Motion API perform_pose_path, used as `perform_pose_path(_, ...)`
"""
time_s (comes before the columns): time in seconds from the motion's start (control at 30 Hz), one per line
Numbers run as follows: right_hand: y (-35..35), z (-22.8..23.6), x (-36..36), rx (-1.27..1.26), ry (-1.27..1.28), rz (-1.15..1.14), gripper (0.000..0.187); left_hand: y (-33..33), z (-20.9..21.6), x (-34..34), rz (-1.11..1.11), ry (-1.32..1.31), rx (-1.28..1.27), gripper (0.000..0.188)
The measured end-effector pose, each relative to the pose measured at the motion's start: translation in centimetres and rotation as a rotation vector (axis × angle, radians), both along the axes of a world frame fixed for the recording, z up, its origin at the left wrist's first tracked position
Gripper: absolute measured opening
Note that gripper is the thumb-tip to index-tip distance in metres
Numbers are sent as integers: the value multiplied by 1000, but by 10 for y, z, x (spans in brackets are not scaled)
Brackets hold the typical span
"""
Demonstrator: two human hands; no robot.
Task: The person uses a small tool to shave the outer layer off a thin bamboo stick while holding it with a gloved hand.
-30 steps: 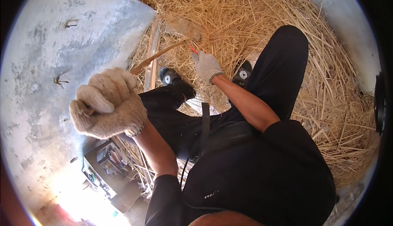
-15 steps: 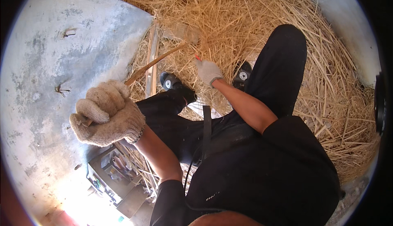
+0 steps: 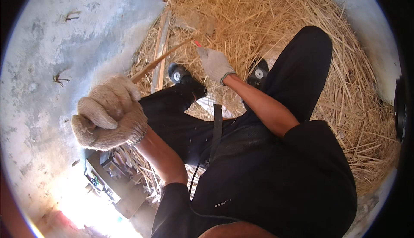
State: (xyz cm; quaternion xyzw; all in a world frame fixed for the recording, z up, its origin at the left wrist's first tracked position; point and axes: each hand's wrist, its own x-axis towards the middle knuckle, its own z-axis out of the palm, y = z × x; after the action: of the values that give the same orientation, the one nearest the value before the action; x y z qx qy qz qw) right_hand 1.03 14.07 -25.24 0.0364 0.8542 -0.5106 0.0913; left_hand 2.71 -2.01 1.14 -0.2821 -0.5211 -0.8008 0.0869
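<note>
The gloved left hand (image 3: 108, 113) is seen at the near left, curled into a tight fist. The stick (image 3: 159, 61) is gripped in it, and the part inside the fist is hidden by the fingers. The gloved right hand (image 3: 215, 63) is held farther off and more to the right, with its back turned up. A red thing (image 3: 197, 43) is seen poking out past its fingers, on the far left side. The fingers seem to be folded around the red thing, but how tightly cannot be told, and most of it is covered.

The stick is thin, long and brown. It is pointed on a slant, from the left fist at the near left up to the far right. Its far end is brought just beside the red thing. Whether they are touching cannot be told. So the near end is kept by the left hand, and the far end is much closer to the right hand. The middle of the stick is not held by either hand.

Under the stick, a long board (image 3: 161, 52) is crossed over in the view. The left shoe (image 3: 179, 73) is placed just right of the board, and the right shoe (image 3: 258, 72) is placed to the right of the right hand. Straw (image 3: 258, 14) is spread on the far side and down the right. A pale wall (image 3: 86, 44) is found at the left, and a box (image 3: 101, 173) is set at the near left.
</note>
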Motion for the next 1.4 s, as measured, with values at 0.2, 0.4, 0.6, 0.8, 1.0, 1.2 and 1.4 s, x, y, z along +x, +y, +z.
perform_pose_path(0.2,2,75,17,-223,69,3,64,13,4,5,49,-4,-3,52)
perform_pose_path(0.4,7,-18,5,-70,-56,-80,64,11,4,-2,-36,5,-30,52)
perform_pose_path(0.6,-5,26,3,-175,-9,-132,56,28,7,-5,46,16,-40,55)
perform_pose_path(0.8,-14,71,20,-127,157,-22,44,13,1,-1,125,13,44,57)
perform_pose_path(1.0,6,-36,-3,151,-197,-17,70,20,4,0,35,0,-14,57)
perform_pose_path(1.2,-2,41,-2,7,-49,-91,69,18,3,-3,129,2,45,58)
perform_pose_path(1.4,38,-71,11,313,-39,237,47,11,2,3,71,-38,49,57)
